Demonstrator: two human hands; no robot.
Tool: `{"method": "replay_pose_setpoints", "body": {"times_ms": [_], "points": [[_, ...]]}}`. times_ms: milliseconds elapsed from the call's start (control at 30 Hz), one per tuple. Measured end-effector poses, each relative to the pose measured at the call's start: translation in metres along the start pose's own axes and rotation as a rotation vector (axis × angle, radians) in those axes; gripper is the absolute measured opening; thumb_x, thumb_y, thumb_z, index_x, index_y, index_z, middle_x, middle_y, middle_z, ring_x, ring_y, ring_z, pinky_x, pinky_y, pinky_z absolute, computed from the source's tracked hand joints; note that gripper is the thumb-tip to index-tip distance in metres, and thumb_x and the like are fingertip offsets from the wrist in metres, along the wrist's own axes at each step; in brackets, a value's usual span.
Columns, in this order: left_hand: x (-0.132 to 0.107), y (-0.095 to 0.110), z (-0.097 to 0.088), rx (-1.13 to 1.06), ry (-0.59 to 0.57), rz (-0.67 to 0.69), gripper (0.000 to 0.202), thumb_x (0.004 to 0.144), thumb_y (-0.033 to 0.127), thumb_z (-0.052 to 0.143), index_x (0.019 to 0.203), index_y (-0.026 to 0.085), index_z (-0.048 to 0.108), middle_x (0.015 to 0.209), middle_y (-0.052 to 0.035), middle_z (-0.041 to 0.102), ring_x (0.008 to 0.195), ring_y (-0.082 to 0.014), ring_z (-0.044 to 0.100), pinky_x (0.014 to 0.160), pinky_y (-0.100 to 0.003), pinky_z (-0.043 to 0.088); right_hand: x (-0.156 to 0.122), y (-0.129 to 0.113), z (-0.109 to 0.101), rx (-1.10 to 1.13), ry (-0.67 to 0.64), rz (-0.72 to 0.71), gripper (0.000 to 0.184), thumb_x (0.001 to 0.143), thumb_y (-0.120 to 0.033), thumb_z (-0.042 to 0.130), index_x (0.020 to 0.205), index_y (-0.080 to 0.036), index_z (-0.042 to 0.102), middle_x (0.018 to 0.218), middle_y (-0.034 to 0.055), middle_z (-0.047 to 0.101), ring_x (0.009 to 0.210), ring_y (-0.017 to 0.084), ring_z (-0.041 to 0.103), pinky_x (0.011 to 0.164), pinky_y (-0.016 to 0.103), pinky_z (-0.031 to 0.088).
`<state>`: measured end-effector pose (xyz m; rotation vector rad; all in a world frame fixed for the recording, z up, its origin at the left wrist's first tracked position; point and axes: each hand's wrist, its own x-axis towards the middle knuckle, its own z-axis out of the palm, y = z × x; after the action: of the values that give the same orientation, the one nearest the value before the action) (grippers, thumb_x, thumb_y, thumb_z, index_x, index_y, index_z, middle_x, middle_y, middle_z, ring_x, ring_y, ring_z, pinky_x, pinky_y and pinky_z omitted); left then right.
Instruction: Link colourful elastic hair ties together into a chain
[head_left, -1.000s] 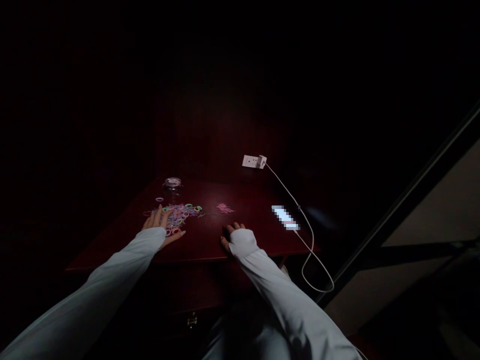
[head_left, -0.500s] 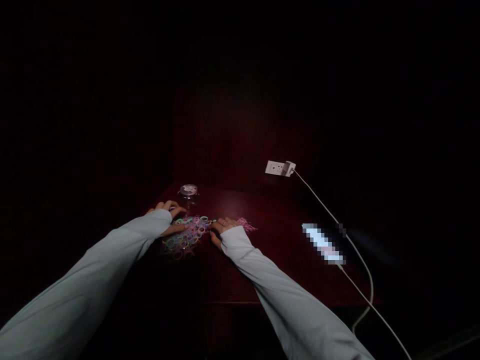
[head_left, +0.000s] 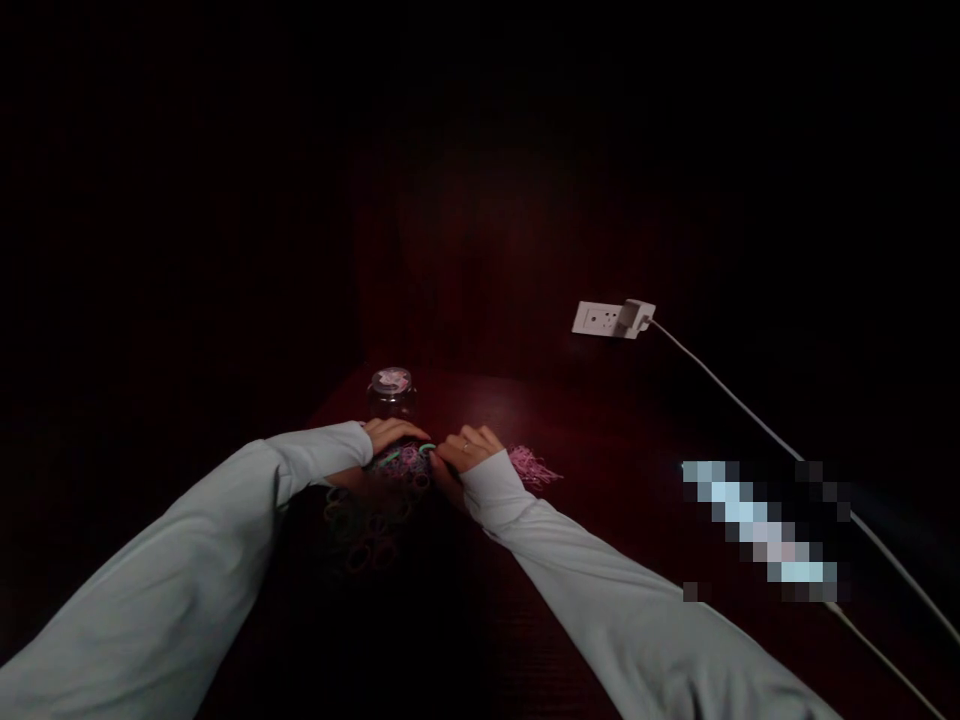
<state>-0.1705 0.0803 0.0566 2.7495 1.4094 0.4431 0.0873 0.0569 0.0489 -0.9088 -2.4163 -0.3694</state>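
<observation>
A loose heap of small coloured hair ties (head_left: 375,525) lies on the dark red table, its near part in deep shadow. My left hand (head_left: 391,436) reaches across the far side of the heap, its fingers stretched out to the right; its thumb is hard to make out. My right hand (head_left: 471,452), a ring on one finger, is closed with bent fingers at the right of the heap. At its fingertips is a green hair tie (head_left: 427,447). Just right of this hand lies a bunch of pink hair ties (head_left: 534,467).
Behind my left hand stands a clear lidded jar (head_left: 391,392). A wall socket (head_left: 596,319) holds a white charger (head_left: 636,316), whose cable (head_left: 727,394) runs down to the right. A blurred-out bright device (head_left: 757,525) lies on the right of the table (head_left: 592,520).
My view has shifted closer, so the socket and device sit further right. My left hand has moved right over the heap, towards my right hand, and its fingers have straightened.
</observation>
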Motion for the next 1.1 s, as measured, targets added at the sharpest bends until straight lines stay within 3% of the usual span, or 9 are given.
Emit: {"method": "replay_pose_setpoints", "body": {"times_ms": [167,267,400,567,700,900,1100], "points": [[-0.001,0.017,-0.014,-0.057,-0.042,0.028,0.058,0.093,0.06,0.068,0.141,0.027,0.072,0.148,-0.0083,0.07,0.135,-0.0339,0.061,0.113,-0.045,0.047,-0.004,0.005,-0.001,0.041,-0.02,0.059,0.039,0.118,-0.033,0.041,0.106,-0.023,0.076,0.091,0.0056,0.075,0.096,0.022,0.057,0.092,0.035,0.033],[0.002,0.029,-0.025,-0.048,-0.032,0.109,0.05,0.101,0.062,0.058,0.125,0.023,0.078,0.131,-0.0074,0.076,0.125,-0.03,0.061,0.109,-0.043,0.042,-0.001,0.01,0.001,0.075,-0.054,0.093,0.036,0.117,-0.034,0.046,0.104,-0.023,0.077,0.093,0.005,0.076,0.097,0.022,0.056,0.093,0.035,0.032],[0.007,0.035,-0.027,-0.016,0.013,0.192,0.038,0.105,0.054,0.058,0.113,0.024,0.079,0.113,-0.0054,0.079,0.113,-0.0253,0.061,0.1,-0.038,0.04,0.0,0.014,0.002,0.1,-0.151,0.063,0.028,0.115,-0.037,0.055,0.11,-0.024,0.079,0.097,0.0048,0.078,0.1,0.023,0.057,0.095,0.036,0.031],[0.012,0.038,-0.021,0.044,0.008,0.27,0.028,0.107,0.041,0.057,0.114,0.025,0.078,0.111,-0.0054,0.079,0.111,-0.0247,0.061,0.094,-0.037,0.04,-0.002,0.021,-0.005,0.049,-0.209,0.002,0.021,0.112,-0.036,0.062,0.118,-0.026,0.08,0.105,0.0062,0.079,0.104,0.024,0.059,0.092,0.036,0.033],[0.011,0.039,-0.017,0.078,-0.009,0.325,0.027,0.103,0.038,0.06,0.118,0.025,0.079,0.117,-0.0071,0.08,0.111,-0.0261,0.061,0.093,-0.038,0.041,-0.007,0.026,-0.017,0.028,-0.183,-0.031,0.016,0.108,-0.033,0.068,0.116,-0.027,0.081,0.102,0.0065,0.078,0.104,0.025,0.059,0.092,0.036,0.035],[0.009,0.035,-0.017,0.087,-0.009,0.339,0.032,0.103,0.046,0.061,0.12,0.026,0.079,0.119,-0.0073,0.08,0.112,-0.0261,0.062,0.092,-0.037,0.042,-0.023,0.013,-0.03,0.109,-0.077,0.135,0.015,0.106,-0.034,0.071,0.117,-0.03,0.081,0.103,0.0052,0.077,0.105,0.025,0.059,0.093,0.035,0.036],[0.009,0.037,-0.018,0.083,-0.031,0.376,0.027,0.106,0.038,0.059,0.118,0.025,0.079,0.114,-0.0065,0.08,0.11,-0.0249,0.063,0.093,-0.036,0.04,-0.017,0.009,-0.011,0.224,-0.209,0.236,0.013,0.096,-0.031,0.083,0.109,-0.029,0.081,0.101,0.0038,0.077,0.102,0.025,0.059,0.09,0.034,0.035]]}}
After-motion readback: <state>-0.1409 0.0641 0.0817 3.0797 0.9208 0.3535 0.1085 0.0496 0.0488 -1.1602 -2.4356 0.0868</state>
